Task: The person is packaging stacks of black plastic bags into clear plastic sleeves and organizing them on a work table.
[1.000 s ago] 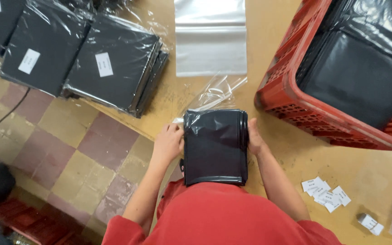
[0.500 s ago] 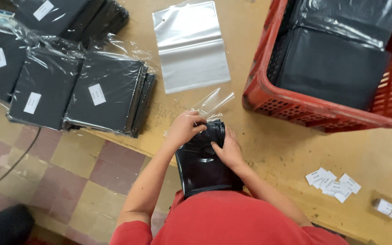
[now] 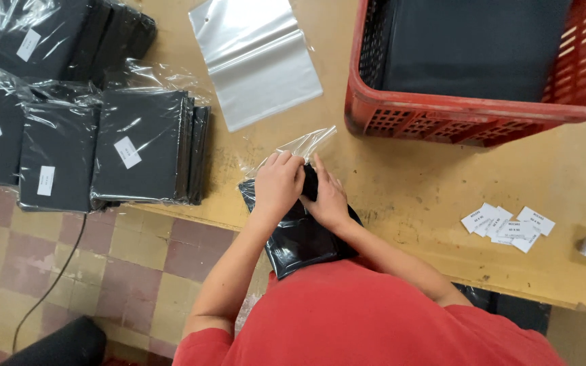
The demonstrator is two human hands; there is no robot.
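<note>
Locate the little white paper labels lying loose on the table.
In the head view the white labels lie right of the person's right hand, on the wooden table, below the red crate.

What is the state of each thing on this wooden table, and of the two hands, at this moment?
Black folded item in clear plastic bag: partly bagged, at the table edge.
Left hand: gripping the bag's open end.
Right hand: pressing on the same end.
Flat clear plastic bag: empty, lying flat.
Red plastic crate: open, dark material inside.
Labelled bagged black packs: stacked, sealed.
White paper labels: loose, in an overlapping pile.
</note>
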